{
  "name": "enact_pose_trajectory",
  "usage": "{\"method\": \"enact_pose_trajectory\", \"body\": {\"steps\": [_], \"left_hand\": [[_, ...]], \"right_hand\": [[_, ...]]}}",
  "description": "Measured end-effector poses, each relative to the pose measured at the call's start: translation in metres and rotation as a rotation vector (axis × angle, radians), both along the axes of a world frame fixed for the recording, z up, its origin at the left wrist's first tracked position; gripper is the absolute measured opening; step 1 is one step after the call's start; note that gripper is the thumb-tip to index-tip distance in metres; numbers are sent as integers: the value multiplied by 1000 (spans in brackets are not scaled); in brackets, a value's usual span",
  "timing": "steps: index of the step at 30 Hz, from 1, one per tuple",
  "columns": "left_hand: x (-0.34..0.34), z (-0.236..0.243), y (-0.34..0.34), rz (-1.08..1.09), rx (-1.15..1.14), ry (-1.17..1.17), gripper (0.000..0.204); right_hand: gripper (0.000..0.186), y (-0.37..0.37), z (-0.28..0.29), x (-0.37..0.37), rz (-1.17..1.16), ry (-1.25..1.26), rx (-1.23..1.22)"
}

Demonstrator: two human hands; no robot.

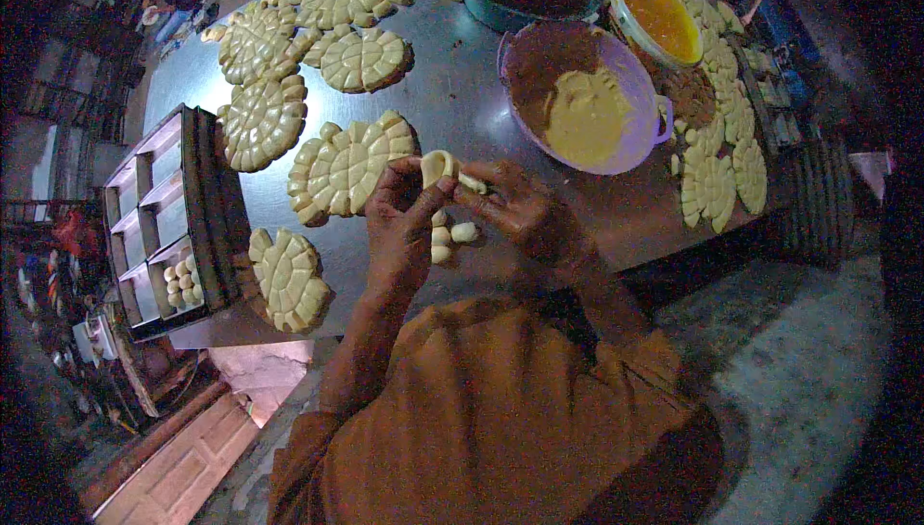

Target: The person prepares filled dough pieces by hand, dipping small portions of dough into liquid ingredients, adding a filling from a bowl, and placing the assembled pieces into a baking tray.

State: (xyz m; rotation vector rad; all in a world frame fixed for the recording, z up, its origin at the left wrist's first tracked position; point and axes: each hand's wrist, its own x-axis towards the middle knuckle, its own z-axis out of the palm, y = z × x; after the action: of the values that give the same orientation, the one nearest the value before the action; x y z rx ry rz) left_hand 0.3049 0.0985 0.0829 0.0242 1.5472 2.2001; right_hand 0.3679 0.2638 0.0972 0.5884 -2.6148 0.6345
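Note:
Over the near part of the table, my left hand (402, 205) holds up a pale dough piece (438, 166) shaped into a hollow loop or cup, thumb and fingers closed around its side. My right hand (525, 209) is closed on a narrow pale end that sticks out toward its fingertips. That end looks like part of the same dough, though the fingers partly cover it. Just below the hands lie several small dough balls (441, 254). Left of them sits a large flat cluster of dough pieces (351, 169), nearest to my left hand.
A purple bowl (664, 119) holds a pale yellow paste. Behind it stand a teal basin (472, 15) and a tub (621, 20) of orange-yellow liquid. A divided tray (120, 227) with dough balls stands at left. More dough clusters (361, 58) cover the far left and right (707, 183).

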Motion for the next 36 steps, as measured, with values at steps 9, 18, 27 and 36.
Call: {"method": "enact_pose_trajectory", "body": {"steps": [9, 18, 27, 36], "left_hand": [[-4, 16, -29, -413, -208, 147, 24], [-8, -11, -26, -305, 16, -159, 32], [0, -27, -22, -63, 285, -259, 29], [-6, -9, -20, -125, 221, -28, 26]], "right_hand": [[30, 17, 22, -19, 53, -384, -228], [36, 16, 27, -20, 225, -135, -86], [49, -48, -2, -6, -151, 154, -158], [14, -49, -2, -12, -436, -287, -972]]}}
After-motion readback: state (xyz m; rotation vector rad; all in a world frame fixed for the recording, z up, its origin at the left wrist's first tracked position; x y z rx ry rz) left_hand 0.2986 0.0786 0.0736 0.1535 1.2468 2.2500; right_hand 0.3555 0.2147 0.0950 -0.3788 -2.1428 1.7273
